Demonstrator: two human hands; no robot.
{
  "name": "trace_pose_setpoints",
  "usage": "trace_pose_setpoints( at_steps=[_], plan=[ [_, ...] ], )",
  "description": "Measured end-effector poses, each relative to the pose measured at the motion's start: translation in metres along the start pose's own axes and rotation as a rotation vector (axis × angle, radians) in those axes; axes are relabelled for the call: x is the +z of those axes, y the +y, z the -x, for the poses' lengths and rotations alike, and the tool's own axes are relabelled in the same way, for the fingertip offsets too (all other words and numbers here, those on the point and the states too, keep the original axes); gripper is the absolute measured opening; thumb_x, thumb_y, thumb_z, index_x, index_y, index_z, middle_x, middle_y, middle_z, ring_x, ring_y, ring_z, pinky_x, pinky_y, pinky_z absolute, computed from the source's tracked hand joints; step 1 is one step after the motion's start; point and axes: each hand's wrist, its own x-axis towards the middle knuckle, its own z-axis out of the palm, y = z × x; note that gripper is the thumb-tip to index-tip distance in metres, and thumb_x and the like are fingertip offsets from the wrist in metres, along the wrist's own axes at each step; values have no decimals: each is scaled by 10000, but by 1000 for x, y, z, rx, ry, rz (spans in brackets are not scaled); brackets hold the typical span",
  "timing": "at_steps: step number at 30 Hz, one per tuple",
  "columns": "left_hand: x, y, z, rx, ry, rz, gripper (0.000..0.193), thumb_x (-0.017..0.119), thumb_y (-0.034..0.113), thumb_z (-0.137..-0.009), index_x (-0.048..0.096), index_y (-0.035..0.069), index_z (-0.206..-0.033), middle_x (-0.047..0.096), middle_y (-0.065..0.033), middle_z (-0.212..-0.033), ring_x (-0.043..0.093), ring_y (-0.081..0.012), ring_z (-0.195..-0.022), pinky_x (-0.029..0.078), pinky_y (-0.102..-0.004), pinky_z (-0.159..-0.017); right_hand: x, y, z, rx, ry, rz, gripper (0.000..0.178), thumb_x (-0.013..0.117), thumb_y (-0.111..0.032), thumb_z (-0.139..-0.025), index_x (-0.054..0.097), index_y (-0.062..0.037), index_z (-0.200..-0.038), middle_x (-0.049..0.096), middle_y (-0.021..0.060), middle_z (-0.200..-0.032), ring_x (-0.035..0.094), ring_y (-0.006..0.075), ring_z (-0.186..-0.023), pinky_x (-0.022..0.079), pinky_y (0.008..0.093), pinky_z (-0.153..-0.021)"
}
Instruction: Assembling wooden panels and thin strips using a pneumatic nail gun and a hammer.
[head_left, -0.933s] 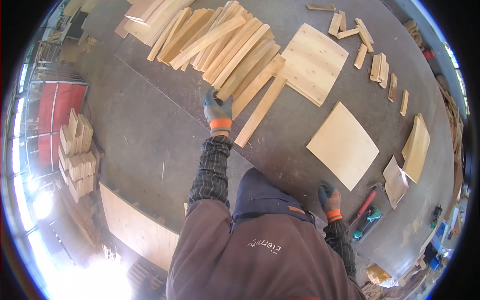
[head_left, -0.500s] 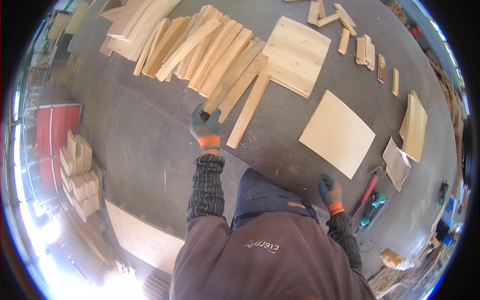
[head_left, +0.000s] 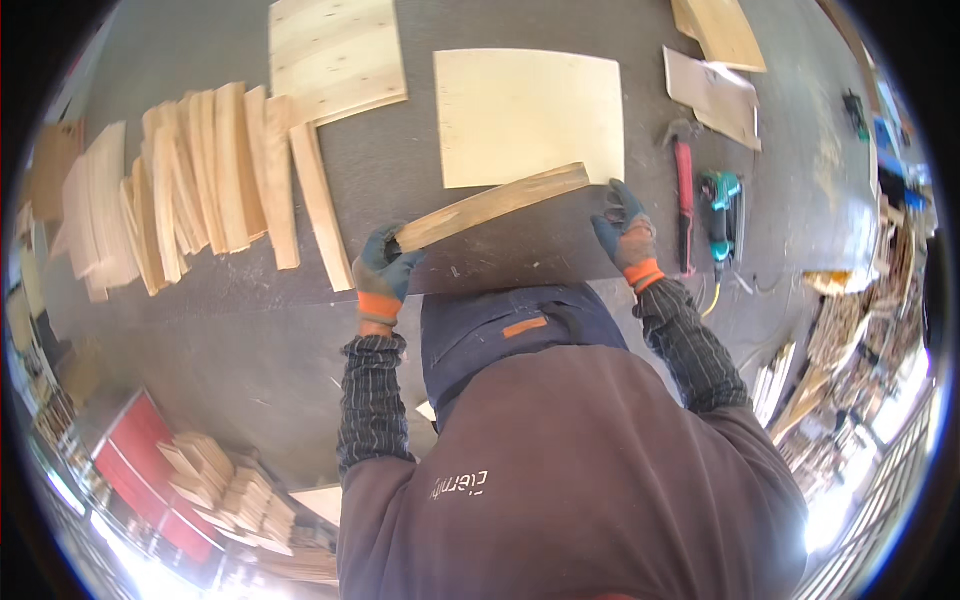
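My left hand [head_left: 385, 266], in a blue, grey and orange glove, is closed on the left end of a wooden slat [head_left: 495, 207]. The slat slants up to the right above the table, its far end overlapping the near edge of a pale wooden panel [head_left: 530, 115]. By the panel's near right corner is my right hand [head_left: 627, 236], gloved the same way, fingers apart and holding nothing. A small gap separates it from the slat's right end. To the left of the panel, a single slat [head_left: 320, 205] lies beside a row of several slats [head_left: 205, 170].
A knotty wooden panel [head_left: 335, 55] lies at the far left. Right of my right hand are a red-handled hammer [head_left: 684, 205] and a teal power tool [head_left: 720, 215] with a yellow hose. Thin boards [head_left: 715, 95] lie beyond them. Wood stacks [head_left: 235, 490] stand at lower left.
My left hand has taken the slat off the row and brought it rightward to the pale panel. My right hand has moved up toward the slat's other end. The view has turned right.
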Motion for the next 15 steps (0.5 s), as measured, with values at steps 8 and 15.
trace_pose_setpoints(
  at_steps=[8, 15],
  plan=[
    [42, -33, -25, 129, -190, -108, 506, 828, -25, -810, 704, 24, -1298, 774, -81, -1110, 731, -153, -930, 605, -304, -837, -6, 39, 6, 26, 59, 76, 795, 811, -177, -857, 455, -34, -1553, 629, 225, -1397, 657, 374, -1238, 539, 449, -1055],
    [74, -1, -37, 403, 61, -524, 499, 858, 78, -803, 715, 45, -1280, 712, -161, -1073, 708, -284, -917, 584, -370, -782, -16, 54, -5, 88, -6, 104, 835, 811, -296, -873, 430, -57, -1576, 614, 237, -1417, 653, 401, -1227, 537, 484, -1041]
  ],
)
